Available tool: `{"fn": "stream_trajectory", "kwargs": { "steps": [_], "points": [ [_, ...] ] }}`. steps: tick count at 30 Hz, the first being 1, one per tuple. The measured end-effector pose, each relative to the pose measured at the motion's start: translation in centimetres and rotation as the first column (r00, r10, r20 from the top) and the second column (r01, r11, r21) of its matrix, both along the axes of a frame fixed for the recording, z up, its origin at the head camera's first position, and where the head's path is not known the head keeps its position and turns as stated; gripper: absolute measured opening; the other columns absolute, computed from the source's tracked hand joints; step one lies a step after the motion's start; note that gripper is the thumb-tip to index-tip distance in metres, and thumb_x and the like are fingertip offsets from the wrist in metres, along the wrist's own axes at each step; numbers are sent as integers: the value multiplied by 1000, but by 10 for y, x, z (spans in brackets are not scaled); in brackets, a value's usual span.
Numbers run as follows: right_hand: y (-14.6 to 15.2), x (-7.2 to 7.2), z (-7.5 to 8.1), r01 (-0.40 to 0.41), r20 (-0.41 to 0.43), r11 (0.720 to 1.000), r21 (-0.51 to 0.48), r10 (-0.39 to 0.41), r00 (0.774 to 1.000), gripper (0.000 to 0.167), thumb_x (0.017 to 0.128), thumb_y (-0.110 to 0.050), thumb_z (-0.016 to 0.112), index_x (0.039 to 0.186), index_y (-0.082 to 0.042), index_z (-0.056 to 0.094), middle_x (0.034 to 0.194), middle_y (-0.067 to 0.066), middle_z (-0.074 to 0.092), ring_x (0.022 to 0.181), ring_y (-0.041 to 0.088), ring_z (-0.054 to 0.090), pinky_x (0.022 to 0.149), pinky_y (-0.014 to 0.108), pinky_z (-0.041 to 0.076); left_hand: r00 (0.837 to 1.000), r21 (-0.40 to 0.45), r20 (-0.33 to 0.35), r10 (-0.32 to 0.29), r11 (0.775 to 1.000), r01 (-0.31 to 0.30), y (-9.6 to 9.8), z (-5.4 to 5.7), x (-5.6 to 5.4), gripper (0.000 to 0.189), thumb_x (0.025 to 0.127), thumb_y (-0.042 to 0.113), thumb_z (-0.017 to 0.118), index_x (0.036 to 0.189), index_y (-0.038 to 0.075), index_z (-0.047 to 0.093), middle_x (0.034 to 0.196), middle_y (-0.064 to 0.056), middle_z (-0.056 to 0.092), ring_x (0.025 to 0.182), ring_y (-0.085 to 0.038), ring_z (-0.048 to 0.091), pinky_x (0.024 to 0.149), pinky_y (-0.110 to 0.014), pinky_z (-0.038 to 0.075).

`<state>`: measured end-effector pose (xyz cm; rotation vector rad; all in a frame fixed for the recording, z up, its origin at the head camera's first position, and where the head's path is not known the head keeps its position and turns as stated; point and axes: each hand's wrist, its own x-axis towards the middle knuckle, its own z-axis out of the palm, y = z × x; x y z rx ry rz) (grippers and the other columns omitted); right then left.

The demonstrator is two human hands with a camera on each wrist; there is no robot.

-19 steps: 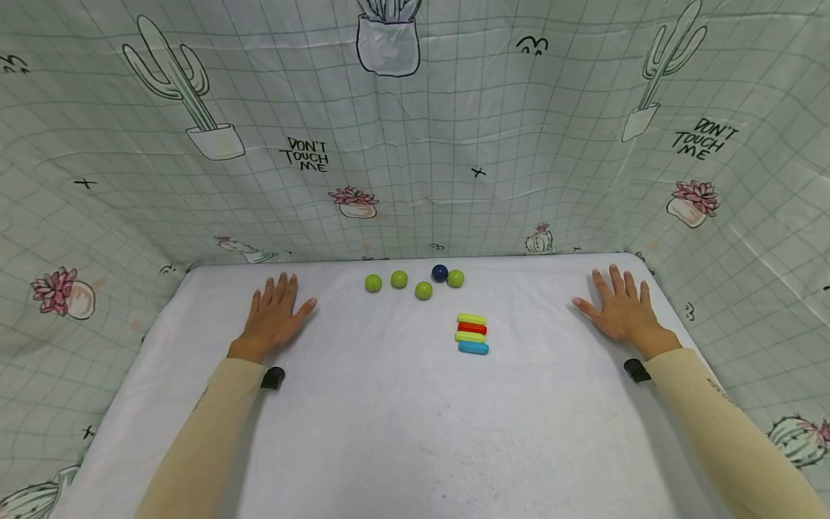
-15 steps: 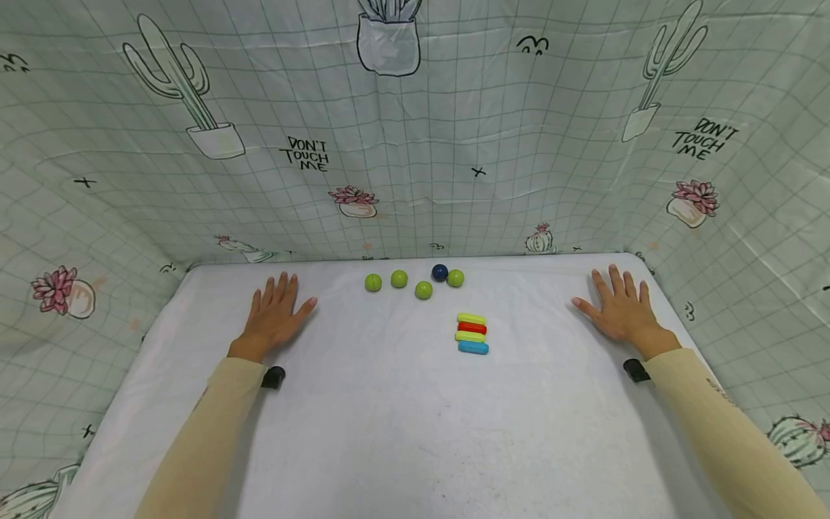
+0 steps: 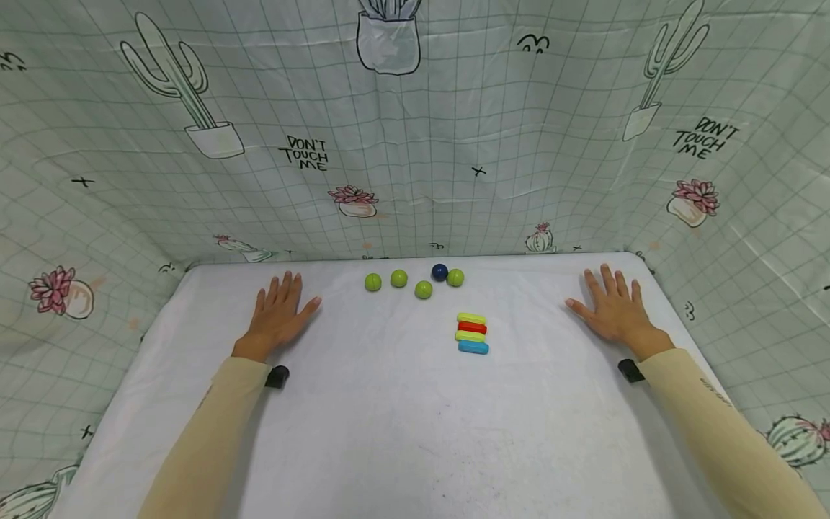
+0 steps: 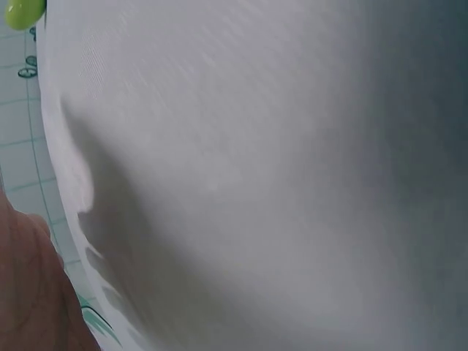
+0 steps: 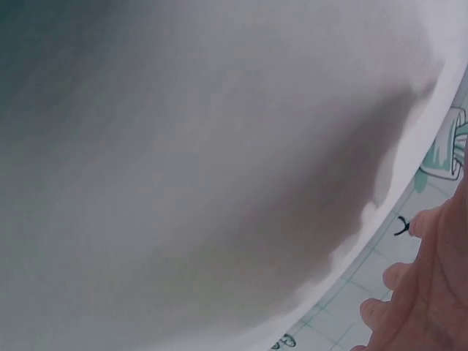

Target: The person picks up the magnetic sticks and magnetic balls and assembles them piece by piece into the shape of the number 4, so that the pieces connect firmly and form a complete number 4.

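Plainly, the left wrist view crops one green ball (image 4: 23, 14).

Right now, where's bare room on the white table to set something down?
The widest free patch of white table lies between left sleeve and right sleeve, nearer than the blue stick. Others lie between left hand and leftmost green ball, and between stick row and right hand. It's crowded in the stick row and around the dark blue ball.
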<state>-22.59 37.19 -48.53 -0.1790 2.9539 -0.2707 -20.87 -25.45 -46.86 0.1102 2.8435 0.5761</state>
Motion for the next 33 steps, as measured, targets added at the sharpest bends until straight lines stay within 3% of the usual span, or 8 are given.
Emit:
{"fn": "stream_trajectory", "kwargs": {
  "steps": [12, 23, 33],
  "points": [
    [-28, 1, -2, -94, -48, 996, 4, 95, 994, 95, 107, -66, 42, 165, 6, 20, 169, 38, 6, 154, 61, 6, 121, 74, -4, 998, -22, -24, -53, 998, 53, 21, -1, -10, 91, 110, 65, 26, 168, 0, 0, 176, -22, -8, 162, -43, -12, 127, -58, -14],
    [-72, 9, 6, -185, -60, 982, 35, 186, 981, 86, 107, -53, 54, 167, 1, 22, 172, 33, 9, 157, 57, 10, 123, 71, -1, 996, 4, -34, -88, 996, 88, 49, 3, -8, 82, 113, 52, 35, 169, 0, 4, 176, -21, -4, 162, -44, -6, 128, -59, -7],
    [-104, 16, 10, -243, -81, 969, 50, 246, 966, 82, 107, -49, 56, 166, -1, 26, 172, 30, 14, 158, 53, 15, 125, 70, 3, 992, 35, -45, -117, 992, 118, 70, -2, -10, 79, 114, 49, 36, 169, 3, 5, 177, -18, -2, 163, -42, -4, 129, -58, -3]
  ]
}}
